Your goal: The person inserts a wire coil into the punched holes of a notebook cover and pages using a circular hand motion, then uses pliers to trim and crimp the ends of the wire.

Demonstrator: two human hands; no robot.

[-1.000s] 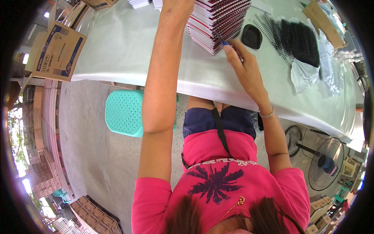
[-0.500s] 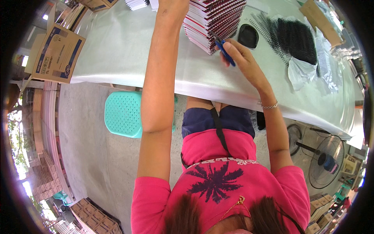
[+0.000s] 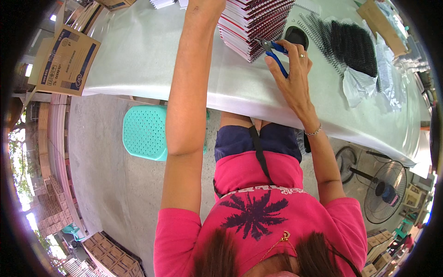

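A tall stack of spiral-bound notebooks [image 3: 235,32], white-paged with dark red covers, stands at the top middle of the table [image 3: 147,69]. My right hand [image 3: 295,76] grips a pair of blue-handled wire cutters [image 3: 280,64]. The handles are spread, and the jaws touch or nearly touch the coil edge low on the stack. At the upper edge my left hand [image 3: 205,6] is beside the stack's far left side. Its fingers lie out of view, so what they hold cannot be seen. A black oval dish [image 3: 297,36] sits just beyond my right hand, partly covered by it.
Black plastic binding coils [image 3: 353,48] lie in a heap on the right, beside crumpled clear plastic wrap [image 3: 357,85]. An open cardboard box [image 3: 69,60] is at the left edge. Below the table are a turquoise stool [image 3: 145,131] and a standing fan [image 3: 385,191].
My right hand has turned and the cutters' handles have spread apart. Their jaws remain near the stack's coil edge. My left arm has barely moved.
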